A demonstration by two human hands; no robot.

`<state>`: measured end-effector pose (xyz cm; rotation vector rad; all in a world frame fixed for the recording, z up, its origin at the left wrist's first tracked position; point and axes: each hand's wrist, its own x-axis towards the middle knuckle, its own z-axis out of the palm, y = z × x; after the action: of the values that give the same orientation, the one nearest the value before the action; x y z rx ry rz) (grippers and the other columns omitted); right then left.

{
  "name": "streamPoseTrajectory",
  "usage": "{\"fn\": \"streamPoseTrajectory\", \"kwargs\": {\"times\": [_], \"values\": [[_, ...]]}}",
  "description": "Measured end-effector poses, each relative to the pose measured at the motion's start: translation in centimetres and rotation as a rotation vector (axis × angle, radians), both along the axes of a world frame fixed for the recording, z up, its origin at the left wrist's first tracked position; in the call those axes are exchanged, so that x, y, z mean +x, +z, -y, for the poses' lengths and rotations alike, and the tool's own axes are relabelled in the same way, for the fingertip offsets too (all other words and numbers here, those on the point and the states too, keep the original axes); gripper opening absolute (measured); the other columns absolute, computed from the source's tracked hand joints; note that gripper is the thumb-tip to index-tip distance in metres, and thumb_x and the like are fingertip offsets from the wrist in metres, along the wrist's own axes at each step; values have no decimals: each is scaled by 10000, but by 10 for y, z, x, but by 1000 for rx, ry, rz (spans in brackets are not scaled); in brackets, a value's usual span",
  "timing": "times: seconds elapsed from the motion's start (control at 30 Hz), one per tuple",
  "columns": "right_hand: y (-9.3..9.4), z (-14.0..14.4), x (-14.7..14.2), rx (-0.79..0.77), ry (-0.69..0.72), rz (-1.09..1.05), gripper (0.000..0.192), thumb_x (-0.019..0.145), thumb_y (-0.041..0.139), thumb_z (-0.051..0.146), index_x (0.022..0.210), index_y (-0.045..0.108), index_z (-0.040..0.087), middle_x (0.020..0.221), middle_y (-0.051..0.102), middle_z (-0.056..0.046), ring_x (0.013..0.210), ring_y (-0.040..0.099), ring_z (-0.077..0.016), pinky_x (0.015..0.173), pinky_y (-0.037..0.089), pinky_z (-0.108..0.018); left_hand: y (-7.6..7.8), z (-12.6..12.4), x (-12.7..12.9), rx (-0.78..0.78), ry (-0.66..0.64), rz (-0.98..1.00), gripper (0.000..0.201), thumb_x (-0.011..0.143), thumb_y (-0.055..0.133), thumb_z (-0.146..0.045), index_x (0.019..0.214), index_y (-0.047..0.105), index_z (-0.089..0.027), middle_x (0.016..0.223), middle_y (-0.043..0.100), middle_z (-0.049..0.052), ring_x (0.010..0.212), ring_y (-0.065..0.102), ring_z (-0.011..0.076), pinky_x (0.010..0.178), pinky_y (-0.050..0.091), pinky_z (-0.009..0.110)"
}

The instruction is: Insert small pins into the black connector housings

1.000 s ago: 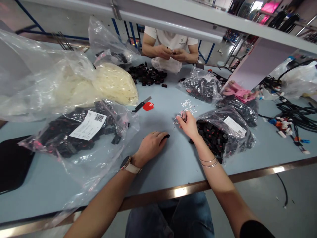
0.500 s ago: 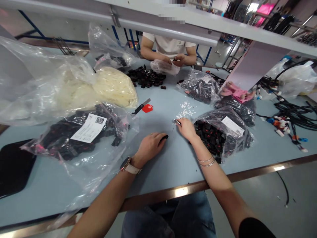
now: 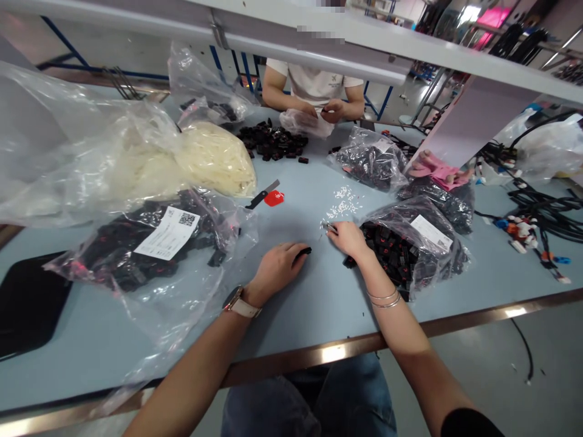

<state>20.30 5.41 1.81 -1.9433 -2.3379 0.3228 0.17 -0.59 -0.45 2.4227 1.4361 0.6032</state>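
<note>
My left hand rests on the blue-grey table with its fingers closed on a small black plastic connector housing. To its right, my right hand pinches a thin metal tool that looks like tweezers. The tool's tip is at the near edge of a scatter of tiny white pieces; whether it grips one is too small to tell. Beside my right wrist lies an open clear bag with black connector housings showing at its mouth.
On the left are a bag of black housings, a bag of cream-coloured parts and a black tray-like object. A box cutter lies by a red piece. Across the table a person handles a plastic bag near a black pile.
The view has shifted slightly. My right hand has moved a little to the right, uncovering more of a black housing at the bag's mouth. My left hand keeps its hold.
</note>
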Motion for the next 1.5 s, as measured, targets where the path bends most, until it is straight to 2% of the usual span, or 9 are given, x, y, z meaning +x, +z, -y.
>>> {"fn": "streamPoseTrajectory", "kwargs": {"times": [0.17, 0.43, 0.57, 0.67, 0.8, 0.93, 1.2, 1.5], "values": [[4, 2, -2, -15, -28, 31, 234, 827, 470, 277, 825, 685, 185, 803, 705, -107, 740, 641, -222, 640, 424, -282, -1, 0, -1, 3, 5, 6, 260, 913, 439, -279, 1064, 621, -171, 954, 673, 85, 840, 632, 208, 740, 502, 323], [12, 3, -1, -74, -92, 79, 241, 748, 488, 261, 825, 685, 146, 810, 693, -115, 730, 617, -204, 638, 399, -263, -12, -4, -3, 26, 0, 41, 242, 903, 467, -273, 1076, 605, -175, 932, 671, 78, 838, 636, 216, 742, 511, 332], [15, 6, -3, -61, -54, -161, 166, 712, 527, 249, 713, 655, 144, 664, 638, -50, 642, 557, -152, 598, 356, -236, -13, -4, -3, 27, 35, 68, 232, 866, 526, -238, 1078, 589, -167, 952, 679, 83, 864, 639, 229, 766, 516, 349], [14, 11, -11, -139, -6, -441, 119, 709, 535, 236, 709, 621, 154, 596, 585, 8, 581, 509, -109, 558, 327, -209, -11, -5, -3, 5, 45, 106, 187, 848, 540, -201, 1025, 594, -172, 953, 681, 69, 879, 638, 224, 780, 517, 339], [6, 18, -25, -247, 164, -657, 207, 811, 470, 314, 722, 574, 159, 557, 506, 45, 533, 427, -83, 527, 293, -206, -10, -8, -4, -39, 41, 177, 135, 829, 557, -182, 955, 608, -180, 917, 691, 52, 840, 643, 209, 763, 521, 328], [-2, 19, -31, -216, 296, -648, 231, 855, 451, 319, 704, 537, 166, 603, 470, 47, 579, 398, -87, 559, 287, -214, -8, -10, -6, -79, 25, 247, 156, 832, 558, -201, 971, 625, -178, 933, 697, 53, 839, 646, 196, 779, 515, 326], [0, 20, -34, -173, 346, -548, 101, 874, 472, 197, 818, 550, 165, 805, 583, -21, 752, 505, -126, 685, 355, -235, -5, -9, -7, -107, 23, 266, 167, 824, 559, -212, 967, 643, -190, 935, 703, 45, 820, 647, 187, 751, 503, 305], [-3, 21, -36, -144, 389, -486, 103, 891, 480, 203, 846, 561, 159, 805, 572, -27, 751, 489, -136, 675, 360, -251, -6, -10, -8, -106, 34, 256, 143, 828, 554, -224, 942, 636, -199, 920, 703, 36, 807, 644, 183, 742, 499, 297]]}}
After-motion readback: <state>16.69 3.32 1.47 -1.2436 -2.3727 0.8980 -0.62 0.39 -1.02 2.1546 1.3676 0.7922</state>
